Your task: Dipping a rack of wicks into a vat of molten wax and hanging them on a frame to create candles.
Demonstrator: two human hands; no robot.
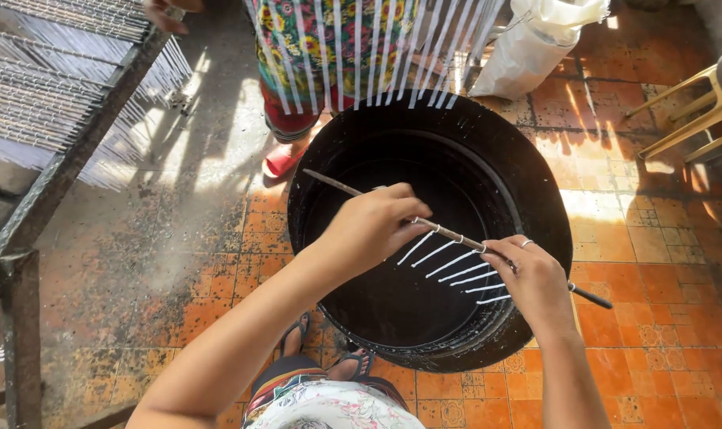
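black tub (536, 183) | white strands (456, 266) | orange speckled floor tiles (639, 278) | floral skirt (329, 40), seemingly green-yellow

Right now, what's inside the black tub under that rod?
The black tub shows dark, glossy inner walls, maybe liquid; the thin rod with hanging white strands, left hand and right hand cover some of it.

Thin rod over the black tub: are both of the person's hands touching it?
Touching. In the head view the left hand closes over the rod near its middle, and the right hand grips it further along, above the black tub.
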